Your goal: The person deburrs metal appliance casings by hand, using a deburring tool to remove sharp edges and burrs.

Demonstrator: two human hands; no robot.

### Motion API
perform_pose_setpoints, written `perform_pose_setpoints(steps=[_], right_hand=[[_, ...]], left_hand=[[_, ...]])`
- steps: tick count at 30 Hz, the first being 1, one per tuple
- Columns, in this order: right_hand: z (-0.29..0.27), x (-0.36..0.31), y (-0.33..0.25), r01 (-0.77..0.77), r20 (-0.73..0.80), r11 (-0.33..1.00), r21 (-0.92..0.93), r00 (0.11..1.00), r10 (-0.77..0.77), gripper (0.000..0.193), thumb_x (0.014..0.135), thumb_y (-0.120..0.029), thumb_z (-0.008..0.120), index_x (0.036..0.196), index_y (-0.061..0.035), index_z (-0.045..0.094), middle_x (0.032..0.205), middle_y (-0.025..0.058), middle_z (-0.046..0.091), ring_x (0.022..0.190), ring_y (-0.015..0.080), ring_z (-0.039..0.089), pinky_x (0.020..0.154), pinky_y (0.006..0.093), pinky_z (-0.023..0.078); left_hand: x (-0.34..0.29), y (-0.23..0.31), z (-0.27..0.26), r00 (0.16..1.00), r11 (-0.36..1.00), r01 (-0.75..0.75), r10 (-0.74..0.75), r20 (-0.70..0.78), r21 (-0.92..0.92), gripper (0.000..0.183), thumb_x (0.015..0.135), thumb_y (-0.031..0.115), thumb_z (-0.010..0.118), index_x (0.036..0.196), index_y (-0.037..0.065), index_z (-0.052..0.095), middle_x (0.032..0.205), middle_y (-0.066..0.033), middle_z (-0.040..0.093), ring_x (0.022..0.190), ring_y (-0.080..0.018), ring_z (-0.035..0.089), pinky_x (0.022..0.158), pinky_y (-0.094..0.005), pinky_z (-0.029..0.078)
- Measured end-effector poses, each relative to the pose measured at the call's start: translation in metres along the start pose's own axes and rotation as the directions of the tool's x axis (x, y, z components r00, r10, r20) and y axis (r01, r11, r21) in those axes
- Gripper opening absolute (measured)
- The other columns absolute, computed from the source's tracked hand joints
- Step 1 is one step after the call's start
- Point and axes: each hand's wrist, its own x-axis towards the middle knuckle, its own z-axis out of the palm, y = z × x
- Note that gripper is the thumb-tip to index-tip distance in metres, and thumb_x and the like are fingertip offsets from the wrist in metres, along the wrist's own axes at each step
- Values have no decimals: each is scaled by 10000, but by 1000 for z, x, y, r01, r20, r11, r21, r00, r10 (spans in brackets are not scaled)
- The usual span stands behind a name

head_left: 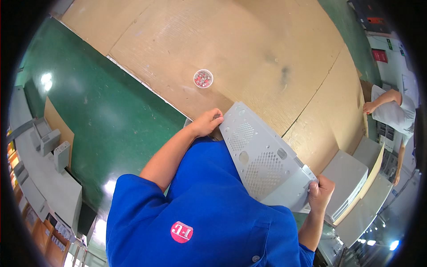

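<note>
A grey perforated sheet-metal panel (253,155) with folded edges is tilted between my hands, close to my body at the near edge of the brown-topped table (178,40). My left hand (207,122) grips its far left corner, thumb and fingers closed on the edge. Lower on the right, my right hand (321,192) is closed round the panel's other end. Hole patterns and larger round openings show on the face toward me. Beyond my left hand, a white round tub (203,78) of small metal and red hardware pieces stands on the table.
Grey metal boxes (342,178) stand to my right. A co-worker in a light shirt (393,109) is at the table's right side. Green floor (102,111) runs along the left edge, with grey metal parts (62,153) on a surface farther left.
</note>
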Motion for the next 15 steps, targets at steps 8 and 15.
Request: perform_pose_setpoints(steps=[8,15], right_hand=[[-19,9,-20,38,320,999,-23,947,-29,644,468,-501,861,593,-8,464,504,58,428,460,108,410,415,300,318],[-5,11,-41,303,244,905,-297,941,-235,538,555,-398,841,632,-24,461,543,120,458,483,285,478,450,353,367]], left_hand=[[15,9,-20,891,867,-247,379,-250,433,229,887,189,535,980,-17,571,898,-241,621,866,-387,600,770,-423,474],[55,64,-100,893,769,130,183,-410,626,232,822,164,598,974,-9,625,960,-251,629,890,-387,614,767,-426,488]])
